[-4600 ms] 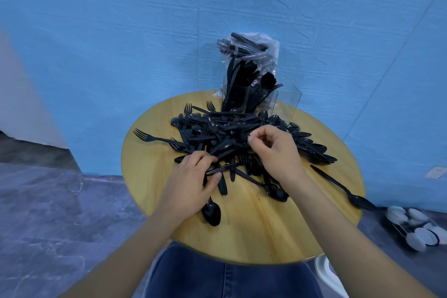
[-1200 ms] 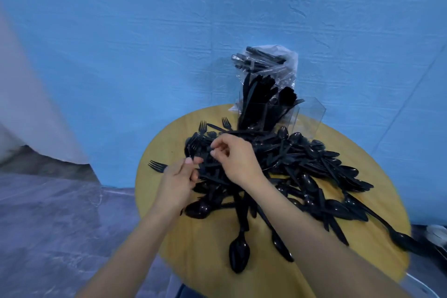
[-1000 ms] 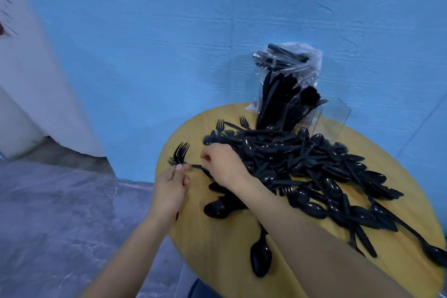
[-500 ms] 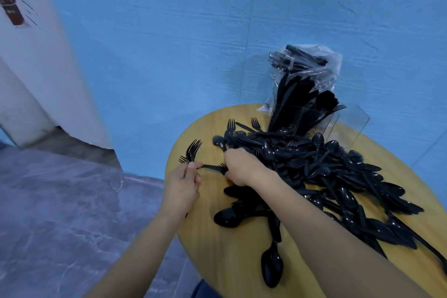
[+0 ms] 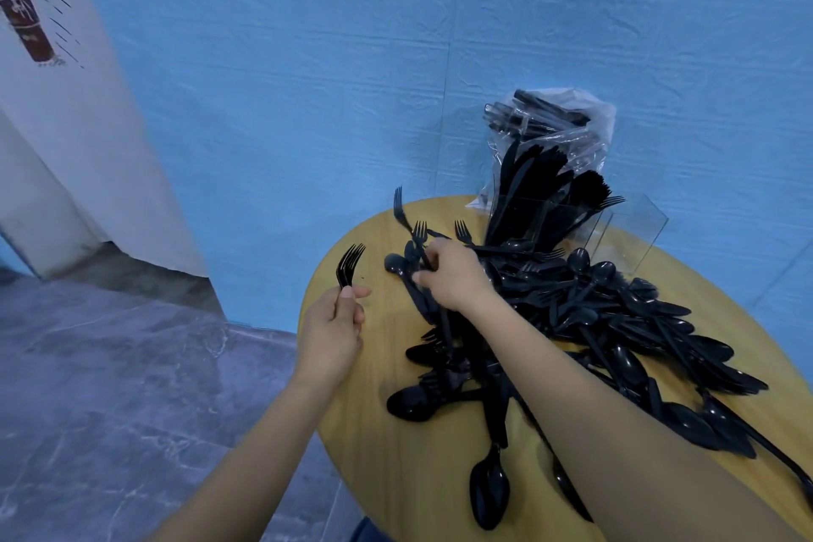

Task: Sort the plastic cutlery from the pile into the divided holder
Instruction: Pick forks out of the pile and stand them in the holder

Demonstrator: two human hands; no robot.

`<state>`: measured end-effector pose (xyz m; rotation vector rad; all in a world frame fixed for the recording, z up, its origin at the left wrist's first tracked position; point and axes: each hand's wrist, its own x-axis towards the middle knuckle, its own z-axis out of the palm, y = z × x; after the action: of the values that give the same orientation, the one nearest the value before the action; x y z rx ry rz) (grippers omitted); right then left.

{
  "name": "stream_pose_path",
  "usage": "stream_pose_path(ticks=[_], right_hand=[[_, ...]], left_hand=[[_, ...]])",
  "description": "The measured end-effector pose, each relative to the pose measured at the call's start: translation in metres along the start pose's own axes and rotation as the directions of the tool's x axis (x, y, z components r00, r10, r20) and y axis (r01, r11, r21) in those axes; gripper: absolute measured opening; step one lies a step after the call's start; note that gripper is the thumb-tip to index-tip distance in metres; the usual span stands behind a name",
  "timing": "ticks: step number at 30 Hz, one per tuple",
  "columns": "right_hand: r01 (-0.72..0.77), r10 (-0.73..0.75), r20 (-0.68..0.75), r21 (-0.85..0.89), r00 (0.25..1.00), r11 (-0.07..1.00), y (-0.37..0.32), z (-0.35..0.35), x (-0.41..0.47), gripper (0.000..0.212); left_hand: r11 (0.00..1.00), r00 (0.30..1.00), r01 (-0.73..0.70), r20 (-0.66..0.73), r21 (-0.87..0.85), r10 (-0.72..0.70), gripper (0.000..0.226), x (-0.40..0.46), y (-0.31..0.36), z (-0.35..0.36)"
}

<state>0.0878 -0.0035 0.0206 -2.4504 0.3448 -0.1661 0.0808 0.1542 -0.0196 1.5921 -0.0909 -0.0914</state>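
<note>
A pile of black plastic cutlery [image 5: 585,321] covers the round wooden table [image 5: 374,431]. My left hand [image 5: 332,330] grips a bunch of black forks [image 5: 349,262] at the table's left edge, tines pointing up. My right hand [image 5: 451,275] pinches another black fork [image 5: 407,220] at the pile's far left end and holds it raised, tines up. The clear divided holder [image 5: 567,211] stands at the back of the table. Knives and forks stand upright in it, and its right compartment looks empty.
A clear plastic bag of packed cutlery [image 5: 554,123] leans on the blue wall behind the holder. Loose spoons [image 5: 488,493] lie near the table's front edge. Grey tiled floor lies to the left of the table.
My right hand has lifted a fork out of the pile's left end. My left hand still holds the bunch of forks, now a little apart from the right hand. The view has shifted left.
</note>
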Motion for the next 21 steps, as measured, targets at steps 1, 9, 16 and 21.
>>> stream_pose_path(ticks=[1,9,16,21], right_hand=[[0.006,-0.001,-0.043,0.114,0.999,0.993,-0.001,-0.005,0.0,0.011],[-0.103,0.094,0.061,0.83,0.994,0.548,-0.018,-0.037,-0.008,0.018],[-0.17,0.244,0.086,0.923,0.966,0.346,-0.006,-0.041,-0.018,0.023],[-0.091,0.286,-0.051,0.882,0.957,0.463,-0.001,-0.044,-0.026,0.027]], left_hand=[[1.0,1.0,0.0,0.004,-0.004,0.0,0.03,0.001,0.002,0.003],[0.996,0.987,-0.05,0.148,-0.072,0.06,0.031,0.01,0.032,0.049],[0.982,0.961,-0.004,0.269,-0.187,0.055,0.035,-0.007,0.052,0.072],[0.994,0.954,-0.082,0.284,-0.069,0.099,0.03,-0.017,0.055,0.079]])
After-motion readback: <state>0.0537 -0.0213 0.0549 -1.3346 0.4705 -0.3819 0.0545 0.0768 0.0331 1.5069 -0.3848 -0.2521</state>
